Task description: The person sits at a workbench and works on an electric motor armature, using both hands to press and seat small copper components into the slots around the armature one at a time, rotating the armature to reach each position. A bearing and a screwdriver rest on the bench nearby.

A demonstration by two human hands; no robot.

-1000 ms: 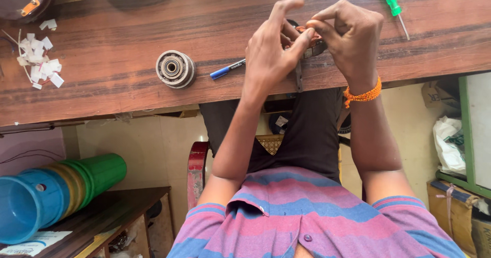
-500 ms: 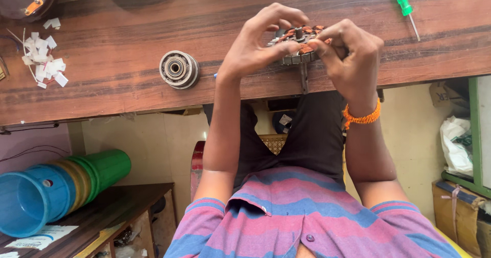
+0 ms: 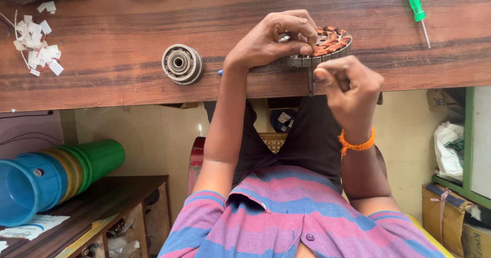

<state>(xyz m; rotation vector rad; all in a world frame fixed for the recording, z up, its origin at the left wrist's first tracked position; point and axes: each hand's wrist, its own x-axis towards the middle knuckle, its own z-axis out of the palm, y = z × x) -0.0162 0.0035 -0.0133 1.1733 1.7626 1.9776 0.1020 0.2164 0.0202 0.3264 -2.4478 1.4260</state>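
stator work, head view. round metal stator ring with copper-coloured windings [image 3: 327,46] sits at the near edge of the dark brown wooden tabletop [image 3: 128,43]. left hand [image 3: 273,40] is closed over the ring's left side, fingers curled on top and thumb pressed against the ribbed metal rim. right hand [image 3: 350,92] is closed in a pinch just beside a thin dark metal strip [image 3: 310,81] that hangs down from the rim over the tabletop edge; whether the fingertips clamp the strip itself cannot be told.

procedure, as judged: keep the left hand firm so the ring does not rotate or slide off the edge. work the strip with a straight, steady motion. avoid scraping the windings, which likely damage easily.

surroundings: round grey metal bearing hub [image 3: 182,63] lies well apart to the left. blue pen [image 3: 220,72] is mostly hidden behind the left wrist. pile of small white paper scraps [image 3: 36,46] lies at far left. green-handled screwdriver [image 3: 417,7] lies at upper right, clear of both hands. stacked blue, yellow and green plastic buckets [image 3: 56,178] lie on a lower shelf, out of the way. nothing obstructs the hands; the edge position is the main hazard.
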